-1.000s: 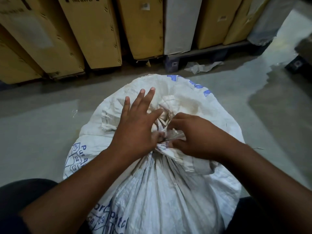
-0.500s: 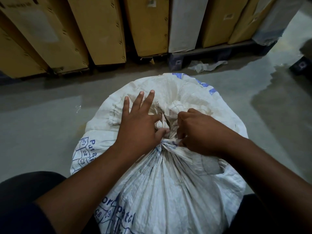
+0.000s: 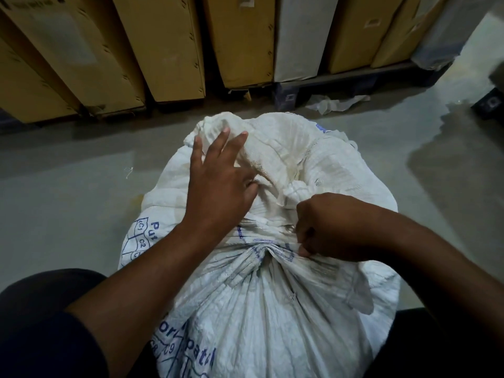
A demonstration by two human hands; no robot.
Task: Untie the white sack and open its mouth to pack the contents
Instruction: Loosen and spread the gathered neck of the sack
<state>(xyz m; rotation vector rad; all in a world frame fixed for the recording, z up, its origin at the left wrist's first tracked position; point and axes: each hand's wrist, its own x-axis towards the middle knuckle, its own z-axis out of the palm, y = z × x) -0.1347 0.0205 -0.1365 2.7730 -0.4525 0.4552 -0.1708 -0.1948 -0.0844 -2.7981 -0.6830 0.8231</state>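
Bulging white woven sack [image 3: 261, 309] with blue print, neck gathered, standing on floor

The grey floor [image 3: 68, 203] carries the white sack [image 3: 272, 309], crumpled paper [image 3: 335, 102] and a dark pallet [image 3: 341, 83].

Dim, flat indoor light. The white sack [image 3: 272, 282] is the brightest surface, lit from above. A pale sheen lies on the floor [image 3: 68, 214] toward 2 o'clock. The cardboard boxes [image 3: 163, 45] at 12 o'clock splay outward from wide-angle distortion and look soft. Corners at 7 and 5 o'clock fall into near-black shadow.
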